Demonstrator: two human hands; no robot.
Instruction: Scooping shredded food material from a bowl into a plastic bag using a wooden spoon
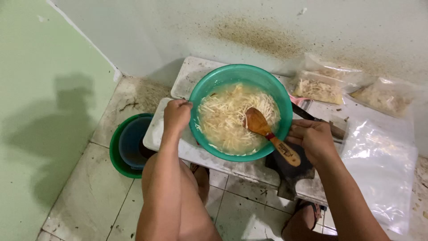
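Observation:
A teal plastic bowl (223, 76) holds pale shredded strands in cloudy liquid. It rests on a white board (187, 76) set low over the tiled floor. My left hand (175, 115) grips the bowl's left rim. A wooden spoon (267, 133) leans in the bowl, its scoop in the strands and its handle over the right rim. My right hand (313, 139) is at the bowl's right edge beside the spoon handle, fingers curled; whether it touches the handle is unclear.
Two stacked basins (129, 143), green outside and blue inside, stand on the floor at left. Clear plastic bags of shredded food (317, 87) lie against the wall at right; an empty clear bag (381, 165) lies nearer. A dark knife (312, 118) lies behind my right hand.

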